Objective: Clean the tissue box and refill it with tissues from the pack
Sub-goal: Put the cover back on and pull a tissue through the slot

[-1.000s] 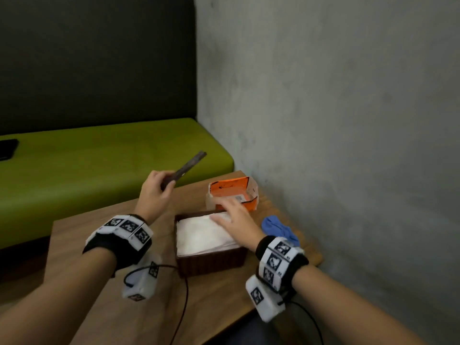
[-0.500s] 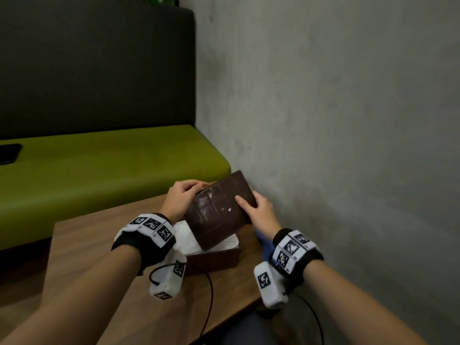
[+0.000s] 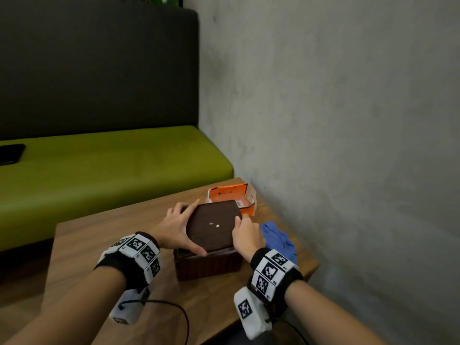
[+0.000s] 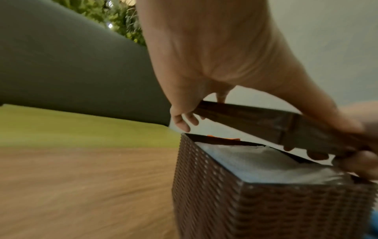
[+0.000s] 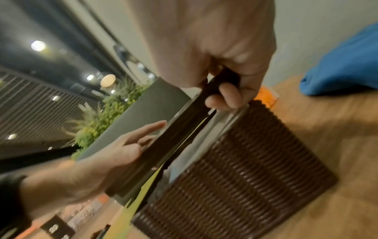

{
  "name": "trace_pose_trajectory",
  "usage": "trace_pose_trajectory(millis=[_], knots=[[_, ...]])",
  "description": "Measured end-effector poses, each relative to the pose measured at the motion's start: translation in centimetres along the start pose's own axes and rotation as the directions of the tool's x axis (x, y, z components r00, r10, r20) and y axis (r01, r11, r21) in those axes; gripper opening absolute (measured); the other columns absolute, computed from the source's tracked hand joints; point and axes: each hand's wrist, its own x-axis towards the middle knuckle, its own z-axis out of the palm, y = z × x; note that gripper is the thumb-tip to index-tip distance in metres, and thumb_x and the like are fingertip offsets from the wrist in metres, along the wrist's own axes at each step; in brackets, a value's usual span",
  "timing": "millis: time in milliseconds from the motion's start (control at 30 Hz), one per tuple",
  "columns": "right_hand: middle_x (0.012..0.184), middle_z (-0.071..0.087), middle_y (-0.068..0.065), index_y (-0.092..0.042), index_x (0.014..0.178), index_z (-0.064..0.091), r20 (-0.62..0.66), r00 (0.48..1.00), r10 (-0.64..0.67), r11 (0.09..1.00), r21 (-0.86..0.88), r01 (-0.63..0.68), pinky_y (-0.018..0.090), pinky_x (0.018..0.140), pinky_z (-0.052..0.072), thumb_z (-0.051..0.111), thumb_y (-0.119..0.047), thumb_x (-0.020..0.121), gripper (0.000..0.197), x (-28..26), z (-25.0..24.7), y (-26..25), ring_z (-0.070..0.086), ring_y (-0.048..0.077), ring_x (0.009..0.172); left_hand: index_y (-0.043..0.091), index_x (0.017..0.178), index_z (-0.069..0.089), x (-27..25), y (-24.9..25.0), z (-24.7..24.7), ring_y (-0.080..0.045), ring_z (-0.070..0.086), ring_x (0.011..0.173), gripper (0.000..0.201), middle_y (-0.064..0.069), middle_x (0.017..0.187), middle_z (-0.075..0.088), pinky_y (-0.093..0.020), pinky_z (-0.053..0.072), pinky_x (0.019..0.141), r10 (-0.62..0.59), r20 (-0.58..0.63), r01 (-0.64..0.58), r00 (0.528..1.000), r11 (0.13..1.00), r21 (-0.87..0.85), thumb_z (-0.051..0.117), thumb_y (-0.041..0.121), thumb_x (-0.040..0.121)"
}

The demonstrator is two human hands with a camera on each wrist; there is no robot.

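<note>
Nearest me, both wrists carry black bands with white marker blocks, and a black cable loops off the near edge of the wooden surface (image 3: 104,245).

My left hand (image 3: 174,230) grips the left edge of the brown lid (image 3: 214,226), thumb along its near side, fingers (image 4: 184,119) curled under the far edge. My right hand (image 3: 245,236) pinches the lid's right edge, thumb on top, fingers (image 5: 225,97) wrapped beneath. The lid hangs tilted just above the brown woven tissue box (image 3: 209,266), not seated: the left wrist view shows a gap between lid and box rim.

The box stands on the surface directly in front of me. White tissues (image 4: 266,163) fill it to about the rim.

Just right of the box lies a crumpled blue cloth (image 3: 278,239), near the surface's right edge. Behind the box, in the far right corner against the wall, sits the orange tissue pack (image 3: 232,194), its top open.

Beyond the surface runs a green bench seat (image 3: 112,170) with a dark backrest (image 3: 99,70). A black phone (image 3: 11,153) lies on the seat at far left. A grey plaster wall (image 3: 336,120) closes the right side. Green foliage (image 4: 114,14) shows above the backrest.
</note>
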Motion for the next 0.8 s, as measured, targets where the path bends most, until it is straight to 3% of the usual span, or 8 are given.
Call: trace_pose_trajectory(millis=[100, 200, 267, 367, 467, 600, 700, 800], knots=[[0.110, 0.064, 0.018, -0.007, 0.112, 0.050, -0.048, 0.997, -0.062, 0.988, -0.148, 0.054, 0.040, 0.079, 0.046, 0.027, -0.034, 0.100, 0.038, -0.4, 0.0, 0.0, 0.059, 0.037, 0.103, 0.030, 0.147, -0.010, 0.0, -0.3, 0.1, -0.027, 0.014, 0.134, 0.165, -0.004, 0.146, 0.011, -0.046, 0.027, 0.113, -0.002, 0.007, 0.002, 1.000, 1.000, 0.029, 0.058, 0.087, 0.008], [0.105, 0.066, 0.017, -0.006, 0.110, 0.050, -0.080, 0.989, -0.125, 0.979, -0.172, 0.110, 0.042, 0.076, 0.048, 0.028, -0.034, 0.100, 0.037, -0.7, 0.2, 0.4, 0.061, 0.037, 0.099, 0.028, 0.146, -0.014, -0.1, -0.3, 0.4, -0.027, 0.015, 0.134, 0.151, -0.006, 0.147, 0.010, -0.045, 0.027, 0.112, -0.003, 0.023, 0.002, 1.000, 0.999, 0.051, 0.061, 0.075, 0.023], [0.107, 0.064, 0.017, -0.006, 0.109, 0.051, -0.081, 0.987, -0.137, 0.981, -0.148, 0.124, 0.044, 0.077, 0.048, 0.029, -0.033, 0.099, 0.037, -0.8, 0.3, 0.6, 0.059, 0.038, 0.100, 0.028, 0.146, -0.015, -0.1, -0.5, 0.5, -0.027, 0.015, 0.134, 0.161, -0.006, 0.148, 0.009, -0.044, 0.027, 0.112, -0.005, 0.047, 0.002, 0.999, 0.998, 0.057, 0.062, 0.081, 0.014], [0.114, 0.057, 0.018, -0.003, 0.106, 0.056, -0.075, 0.988, -0.135, 0.982, -0.146, 0.123, 0.043, 0.081, 0.048, 0.032, -0.031, 0.099, 0.038, -0.7, 0.5, 0.9, 0.057, 0.038, 0.102, 0.028, 0.146, -0.014, 0.2, -0.7, 0.7, -0.027, 0.013, 0.135, 0.167, -0.004, 0.148, 0.008, -0.046, 0.027, 0.114, -0.006, 0.074, 0.000, 0.997, 0.997, 0.074, 0.046, 0.093, 0.004], [0.117, 0.055, 0.019, 0.000, 0.106, 0.057, -0.039, 0.994, -0.101, 0.980, -0.175, 0.093, 0.041, 0.082, 0.047, 0.033, -0.027, 0.099, 0.036, -0.6, 0.4, 1.0, 0.056, 0.037, 0.104, 0.024, 0.147, -0.010, 0.2, -0.6, 0.9, -0.027, 0.014, 0.134, 0.169, -0.005, 0.147, 0.009, -0.044, 0.027, 0.113, -0.002, 0.097, -0.009, 0.995, 0.994, 0.107, 0.047, 0.092, 0.003], [0.120, 0.053, 0.015, -0.003, 0.109, 0.058, -0.025, 0.995, -0.092, 0.965, -0.251, 0.083, 0.040, 0.083, 0.046, 0.034, -0.025, 0.099, 0.034, -0.6, 0.2, 0.8, 0.056, 0.036, 0.107, 0.023, 0.148, -0.008, 0.2, -0.8, 1.2, -0.026, 0.016, 0.133, 0.160, -0.005, 0.147, 0.012, -0.041, 0.027, 0.112, -0.001, 0.094, -0.011, 0.996, 0.992, 0.129, 0.055, 0.086, 0.014], [0.127, 0.046, 0.016, -0.003, 0.122, 0.048, 0.045, 0.994, -0.103, 0.964, -0.242, 0.111, 0.043, 0.083, 0.045, 0.034, -0.016, 0.097, 0.031, -0.7, 0.8, 0.7, 0.054, 0.038, 0.110, 0.026, 0.148, -0.007, 0.6, -1.6, 1.5, -0.025, 0.015, 0.135, 0.160, -0.002, 0.149, 0.010, -0.041, 0.026, 0.113, 0.017, 0.090, -0.029, 0.996, 0.990, 0.135, 0.035, 0.098, 0.011], [0.129, 0.051, 0.019, -0.008, 0.140, 0.024, 0.076, 0.987, -0.144, 0.976, -0.151, 0.154, 0.044, 0.088, 0.045, 0.033, -0.018, 0.097, 0.045, -0.4, 1.0, 0.9, 0.054, 0.038, 0.112, 0.029, 0.148, -0.004, 0.2, -2.1, 2.0, -0.024, 0.012, 0.140, 0.155, 0.000, 0.152, 0.005, -0.039, 0.022, 0.116, 0.044, 0.047, -0.044, 0.998, 0.999, -0.007, 0.043, 0.097, 0.017]])
